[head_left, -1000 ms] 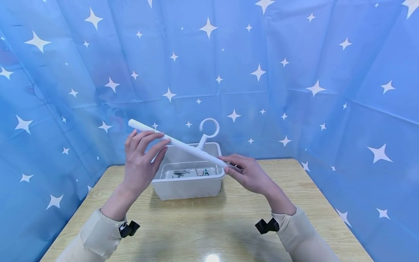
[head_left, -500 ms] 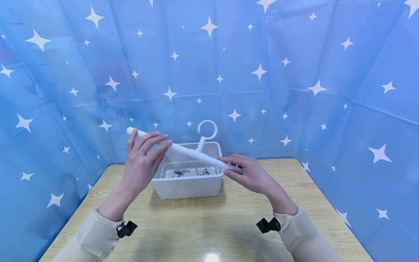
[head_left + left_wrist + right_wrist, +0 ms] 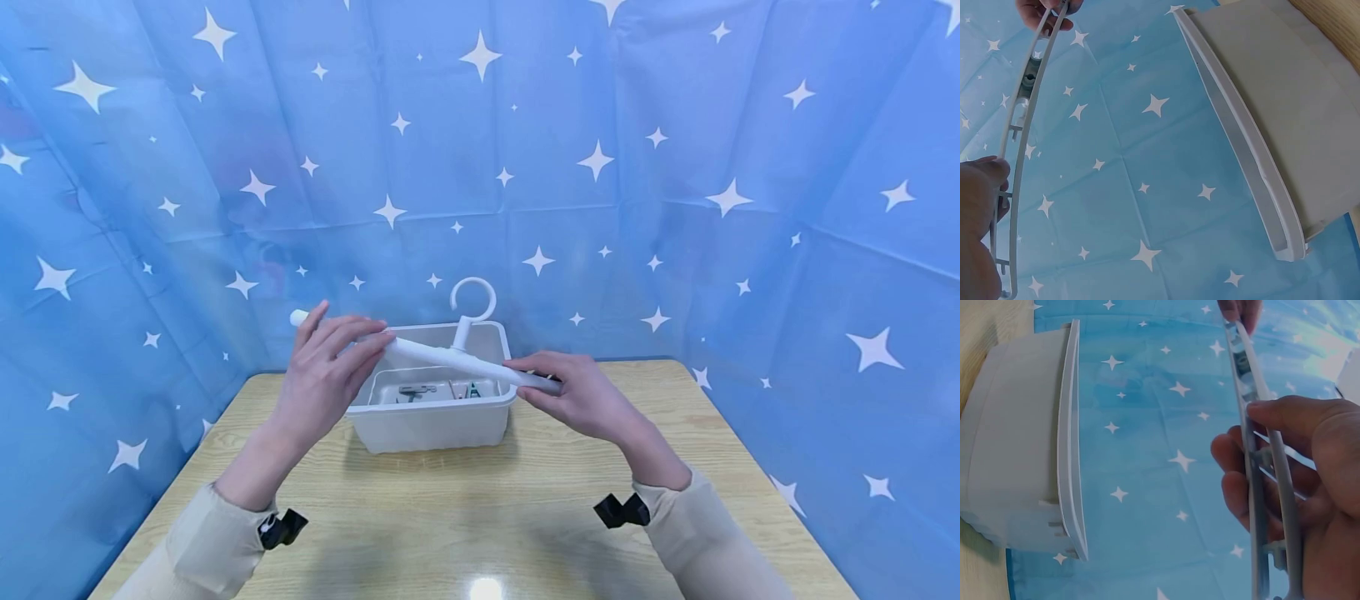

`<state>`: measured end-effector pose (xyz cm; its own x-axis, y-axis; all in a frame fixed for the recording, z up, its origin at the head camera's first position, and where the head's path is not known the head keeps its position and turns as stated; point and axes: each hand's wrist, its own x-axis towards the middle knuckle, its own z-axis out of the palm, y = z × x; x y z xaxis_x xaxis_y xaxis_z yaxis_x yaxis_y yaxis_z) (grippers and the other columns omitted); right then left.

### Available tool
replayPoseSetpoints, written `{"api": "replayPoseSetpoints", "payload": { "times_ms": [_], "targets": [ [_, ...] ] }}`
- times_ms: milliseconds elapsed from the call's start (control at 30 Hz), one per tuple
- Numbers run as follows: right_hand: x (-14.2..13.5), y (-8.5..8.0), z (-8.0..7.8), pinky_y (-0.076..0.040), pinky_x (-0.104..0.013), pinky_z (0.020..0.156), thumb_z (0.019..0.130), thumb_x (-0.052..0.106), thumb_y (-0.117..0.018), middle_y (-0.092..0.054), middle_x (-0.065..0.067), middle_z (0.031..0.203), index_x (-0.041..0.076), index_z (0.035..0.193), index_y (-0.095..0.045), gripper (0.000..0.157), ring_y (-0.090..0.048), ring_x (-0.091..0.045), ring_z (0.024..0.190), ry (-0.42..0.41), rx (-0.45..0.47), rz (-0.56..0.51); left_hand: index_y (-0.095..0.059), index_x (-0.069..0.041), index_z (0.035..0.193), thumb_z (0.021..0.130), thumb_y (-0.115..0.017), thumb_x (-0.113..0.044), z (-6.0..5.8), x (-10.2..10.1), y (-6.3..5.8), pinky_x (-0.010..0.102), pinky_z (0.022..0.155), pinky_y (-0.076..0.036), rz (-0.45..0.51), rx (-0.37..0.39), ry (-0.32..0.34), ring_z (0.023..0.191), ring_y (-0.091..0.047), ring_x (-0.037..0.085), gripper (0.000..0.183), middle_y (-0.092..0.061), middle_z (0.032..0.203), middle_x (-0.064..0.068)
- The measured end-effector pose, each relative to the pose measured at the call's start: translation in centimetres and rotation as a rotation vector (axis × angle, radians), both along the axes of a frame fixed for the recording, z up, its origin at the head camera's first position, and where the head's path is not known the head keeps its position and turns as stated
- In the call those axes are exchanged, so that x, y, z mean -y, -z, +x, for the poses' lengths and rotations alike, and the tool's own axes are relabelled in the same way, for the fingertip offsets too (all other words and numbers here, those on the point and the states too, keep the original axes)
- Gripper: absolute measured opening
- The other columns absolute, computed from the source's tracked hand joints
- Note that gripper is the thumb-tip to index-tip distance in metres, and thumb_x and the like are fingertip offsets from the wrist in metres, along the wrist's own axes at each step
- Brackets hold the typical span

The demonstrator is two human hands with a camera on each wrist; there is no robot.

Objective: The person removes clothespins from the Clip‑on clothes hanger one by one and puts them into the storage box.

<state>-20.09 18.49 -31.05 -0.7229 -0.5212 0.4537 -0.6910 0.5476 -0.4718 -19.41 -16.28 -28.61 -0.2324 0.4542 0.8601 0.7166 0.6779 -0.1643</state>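
Both hands hold a white plastic hanger (image 3: 435, 354) in the air, a long bar with a round hook (image 3: 474, 298) at its middle. My left hand (image 3: 318, 371) grips the left half between thumb and fingers. My right hand (image 3: 581, 396) pinches the right end, thumb below and fingers above. The wrist views show the bar's underside: two parallel rails (image 3: 1016, 169) with short cross pegs (image 3: 1265, 456) between them. Behind and below it, a white plastic basin (image 3: 431, 429) stands on the table, with several small grey and green clips (image 3: 416, 390) inside, too small to tell exactly.
A light wood-grain table (image 3: 465, 508) carries the basin near its back edge. A blue curtain with white stars (image 3: 570, 167) encloses the back and both sides. Each sleeve cuff bears a black wrist mount (image 3: 283, 529).
The hanger's left end has come down together with my left hand, so the bar slopes less. My right hand keeps its grip and has shifted only slightly.
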Motion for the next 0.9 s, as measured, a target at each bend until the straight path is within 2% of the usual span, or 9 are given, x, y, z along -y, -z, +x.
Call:
{"api": "replayPoseSetpoints", "payload": {
  "times_ms": [67,133,233,300,533,600,733,833,900],
  "targets": [
    [-0.1,0.0,0.0,-0.047,-0.023,0.066,0.094,0.018,-0.071,-0.07,0.005,0.107,0.024,0.127,-0.07,0.034,-0.056,-0.007,0.076,-0.016,-0.016,0.007,-0.075,-0.011,0.115,0.085,-0.075,-0.007,0.1,0.2,0.0,0.048,0.114,-0.033,-0.02,0.026,0.007,0.108,-0.063,0.029,0.03,-0.072,0.111,0.008],
    [-0.3,-0.1,0.1,-0.046,-0.022,0.063,0.093,0.017,-0.072,-0.07,0.007,0.102,0.024,0.126,-0.07,0.034,-0.053,-0.006,0.073,-0.029,-0.017,0.018,-0.076,-0.011,0.114,0.094,-0.07,-0.018,0.3,0.4,0.1,0.046,0.105,-0.039,-0.044,0.066,0.008,0.105,-0.064,0.027,0.022,-0.073,0.11,0.007],
    [-0.5,0.0,0.2,-0.045,-0.022,0.061,0.093,0.018,-0.072,-0.067,0.009,0.096,0.023,0.126,-0.07,0.033,-0.049,-0.005,0.07,-0.033,-0.008,0.039,-0.076,-0.012,0.114,0.103,-0.055,-0.034,0.6,0.6,0.3,0.044,0.091,-0.042,-0.074,0.114,0.017,0.102,-0.064,0.026,0.033,-0.073,0.109,0.005],
    [-0.6,0.0,0.2,-0.044,-0.022,0.062,0.093,0.02,-0.072,-0.066,0.01,0.093,0.025,0.126,-0.07,0.033,-0.048,-0.006,0.07,-0.027,-0.007,0.056,-0.076,-0.012,0.113,0.104,-0.043,-0.041,0.7,0.8,0.5,0.044,0.089,-0.042,-0.082,0.137,0.023,0.1,-0.064,0.025,0.045,-0.073,0.108,0.005],
    [-0.6,0.1,0.2,-0.044,-0.022,0.063,0.094,0.021,-0.071,-0.068,0.01,0.095,0.024,0.123,-0.071,0.03,-0.048,-0.005,0.071,-0.039,0.015,0.09,-0.077,-0.011,0.109,0.104,-0.042,-0.044,0.9,0.9,0.7,0.044,0.087,-0.043,-0.082,0.176,0.041,0.098,-0.064,0.023,0.048,-0.073,0.106,0.003],
    [-0.6,0.1,0.3,-0.044,-0.022,0.062,0.094,0.021,-0.071,-0.067,0.009,0.093,0.024,0.123,-0.071,0.028,-0.048,-0.004,0.07,-0.047,0.019,0.093,-0.077,-0.011,0.109,0.103,-0.045,-0.042,1.1,0.9,0.7,0.044,0.088,-0.043,-0.081,0.193,0.045,0.097,-0.064,0.022,0.045,-0.073,0.106,0.003],
    [-0.6,-0.2,0.5,-0.044,-0.022,0.06,0.094,0.02,-0.07,-0.066,0.009,0.09,0.023,0.122,-0.071,0.028,-0.047,-0.003,0.066,-0.055,0.031,0.098,-0.077,-0.012,0.108,0.092,-0.074,-0.023,1.5,1.0,0.7,0.043,0.087,-0.043,-0.08,0.219,0.054,0.096,-0.064,0.02,0.021,-0.072,0.104,0.002],
    [-0.5,-0.4,0.8,-0.043,-0.022,0.058,0.094,0.02,-0.071,-0.065,0.01,0.088,0.023,0.122,-0.071,0.028,-0.046,-0.003,0.063,-0.052,0.044,0.109,-0.078,-0.012,0.108,0.075,-0.085,-0.006,1.8,1.0,0.6,0.041,0.085,-0.046,-0.082,0.226,0.052,0.095,-0.063,0.019,0.034,-0.072,0.103,0.0],
    [-0.6,-0.5,1.0,-0.043,-0.021,0.058,0.094,0.019,-0.071,-0.064,0.011,0.088,0.023,0.121,-0.071,0.028,-0.046,-0.002,0.062,-0.049,0.055,0.121,-0.078,-0.012,0.107,0.072,-0.087,-0.004,2.0,1.0,0.7,0.039,0.083,-0.047,-0.086,0.234,0.045,0.094,-0.063,0.018,0.038,-0.072,0.102,0.0]
  ]
}}
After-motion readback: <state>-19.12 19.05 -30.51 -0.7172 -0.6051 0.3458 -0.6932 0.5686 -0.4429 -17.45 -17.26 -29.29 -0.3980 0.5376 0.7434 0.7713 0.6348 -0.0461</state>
